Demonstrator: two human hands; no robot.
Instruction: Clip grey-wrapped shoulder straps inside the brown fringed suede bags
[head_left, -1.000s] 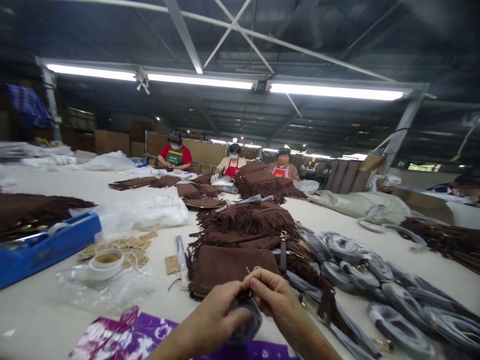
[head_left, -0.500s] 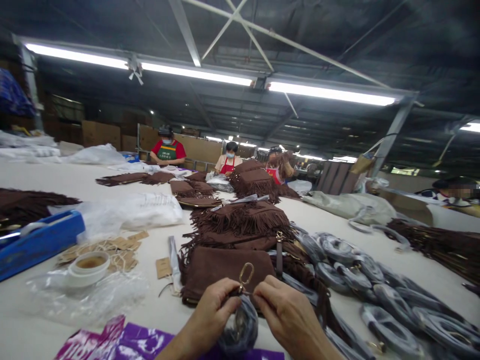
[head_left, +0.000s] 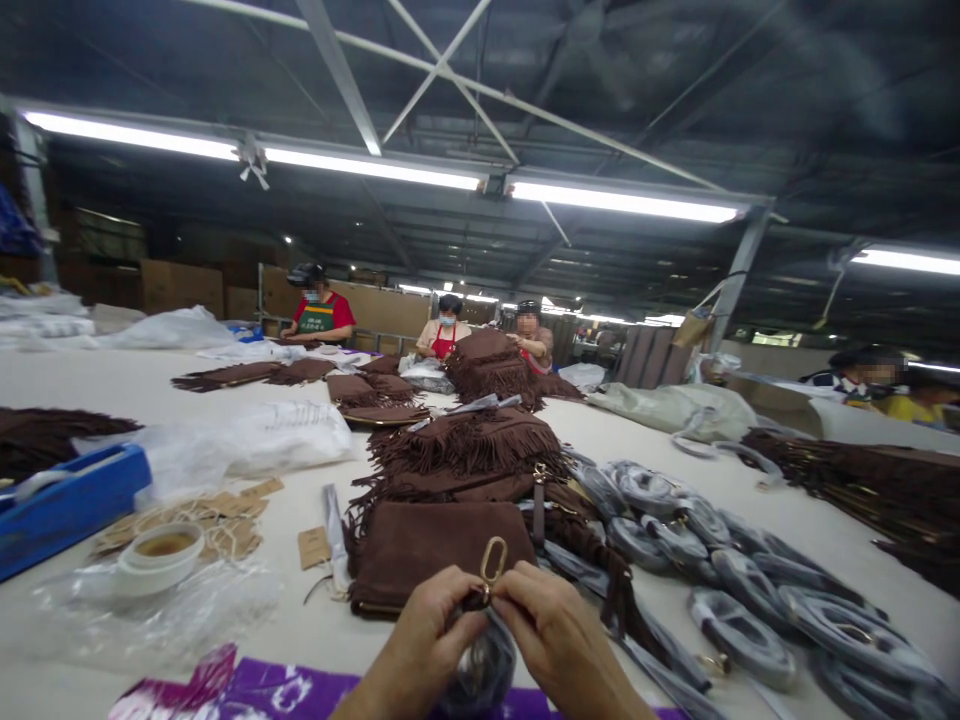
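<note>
My left hand (head_left: 429,632) and my right hand (head_left: 551,628) meet at the bottom centre, both pinched on a gold oval clasp (head_left: 493,562) that sticks up between the fingertips. Below the clasp hangs a coiled strap in a clear plastic bag (head_left: 480,672), held between both hands. Just beyond my hands lies a flat brown suede bag (head_left: 435,545), and behind it a pile of brown fringed bags (head_left: 469,445).
Several bagged coiled straps (head_left: 720,590) lie to the right. On the left are a blue tray (head_left: 67,505), a tape roll (head_left: 161,548), paper tags (head_left: 225,510) and clear plastic bags (head_left: 255,440). A purple cloth (head_left: 247,690) lies at the near edge. Other workers (head_left: 319,312) stand at the table's far end.
The gold clasp has come up out of the bagged strap and now stands above my fingertips. The view has shifted slightly right and down.
</note>
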